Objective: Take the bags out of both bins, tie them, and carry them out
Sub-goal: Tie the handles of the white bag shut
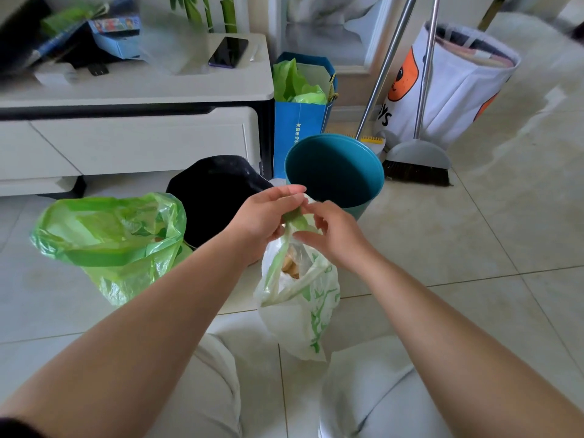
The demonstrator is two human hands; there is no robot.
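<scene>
Here your left hand (264,216) hides part of the twisted green handles of the white bag (300,308), so the knot itself is hard to make out. Your left fingers pinch those handles at the top; your right hand (331,230) grips them just beside, thumb and fingers closed on the plastic. The bag is thin, crinkled film with green leaf print, hanging from your hands over the tiled floor (474,248), something tan dimly showing through it.

Left of the white bag stands the green bag (110,241), glossy and translucent, its mouth gaping open and untied. Behind the white bag sit two bins: the black bin (211,191), partly covered by your left hand, and the teal bin (335,172), round and smooth, its inside bare. Behind the teal bin a blue paper bag (297,128) holds more green plastic, and a broom (417,165) leans to its right. A phone (228,52) lies on the white cabinet (136,134), whose other clutter is blurred.
</scene>
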